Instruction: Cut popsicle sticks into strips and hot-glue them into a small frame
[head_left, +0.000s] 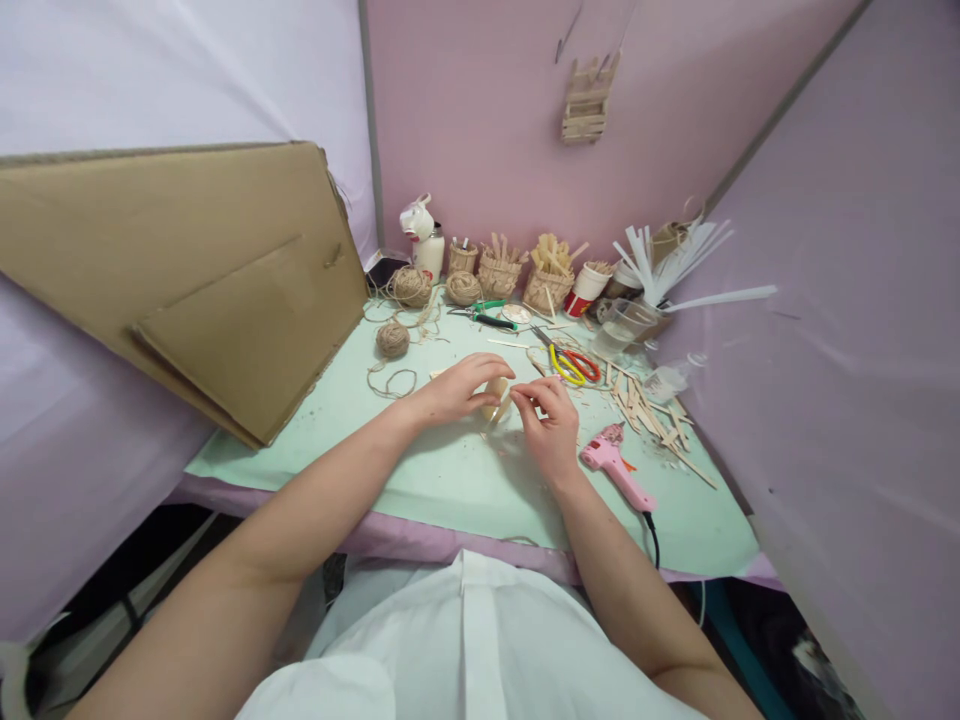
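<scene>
Over the middle of the table, my left hand (466,388) curves its thumb and fingers round a small pale wooden piece (493,410), which looks built from craft sticks. My right hand (550,425) is close beside it, thumb and fingertips pinched together at the piece's right side. Whatever sits in that pinch is too small to make out. To the right of my right hand lies a pink hot glue gun (619,468). Beyond my hands are yellow-handled scissors (564,362) and a red-handled tool (583,366).
Loose craft sticks (645,412) and a clear bottle (675,378) lie at right. Twine balls (392,340), green-handled pliers (491,318) and stick-filled baskets (547,290) line the back. White strips (667,265) jut out at back right. A large cardboard panel (225,290) stands at left.
</scene>
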